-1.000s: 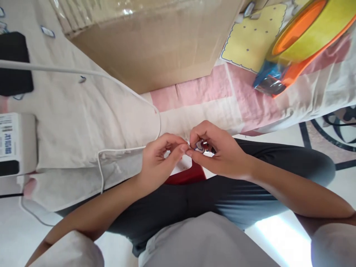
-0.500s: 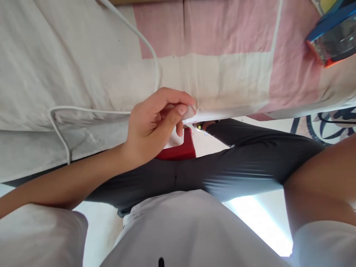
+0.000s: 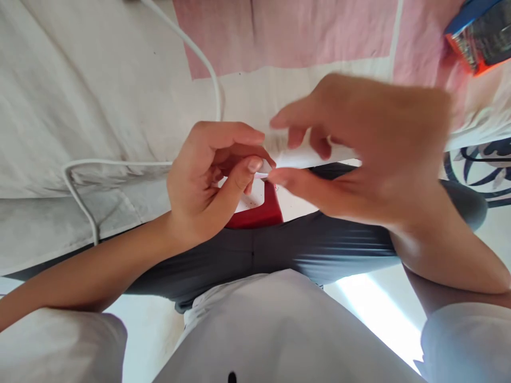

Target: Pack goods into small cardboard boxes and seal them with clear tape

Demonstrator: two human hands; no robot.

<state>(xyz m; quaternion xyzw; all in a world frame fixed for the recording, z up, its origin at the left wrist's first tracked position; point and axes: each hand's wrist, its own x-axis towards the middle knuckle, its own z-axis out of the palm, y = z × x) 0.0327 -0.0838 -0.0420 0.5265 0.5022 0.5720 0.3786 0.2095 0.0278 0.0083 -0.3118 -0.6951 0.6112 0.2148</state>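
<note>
- While a small pale piece sits between the thumb and curled fingers of the left hand, it counts as gripped, not set down.
- Right hand: opened wide, nothing visible in its grasp; thumb tip at the piece's edge, contact unclear through blur.
- Status: holding is done; release is outstanding. No finished result is visible; remaining work on the piece cannot be determined.
- Below the hands: red-and-white object.
- Beyond: pink-and-white cloth, white cable.
</note>
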